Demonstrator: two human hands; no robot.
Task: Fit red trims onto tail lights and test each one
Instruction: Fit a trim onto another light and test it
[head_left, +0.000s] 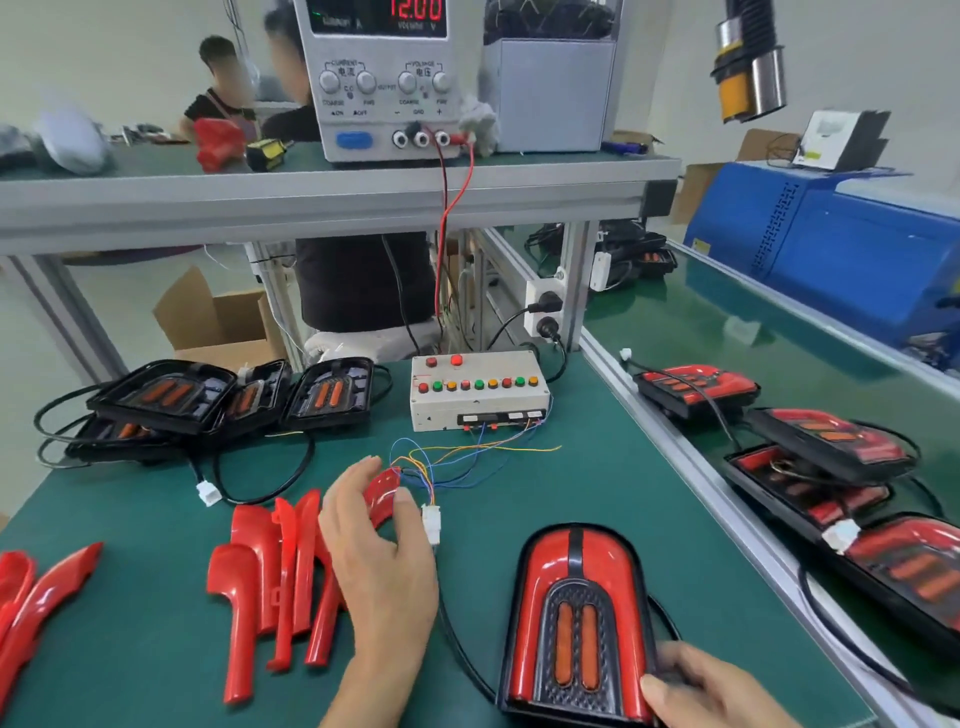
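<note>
A tail light (576, 618) with red trims fitted lies on the green mat at the front right. My right hand (711, 691) grips its near right corner. My left hand (382, 551) reaches over a curved red trim (383, 493), thumb and fingers curled round it, just left of a white connector (431, 519) on coloured wires. Several loose red trims (280, 566) lie left of that hand, and more red trims (36, 597) sit at the far left edge. Black tail lights without trims (228, 400) are stacked at the back left.
A beige test box (480, 389) with coloured buttons stands behind the wires. A power supply (384, 78) reading 12.00 sits on the upper shelf. Finished tail lights (810, 467) lie on the conveyor to the right. People work beyond the shelf.
</note>
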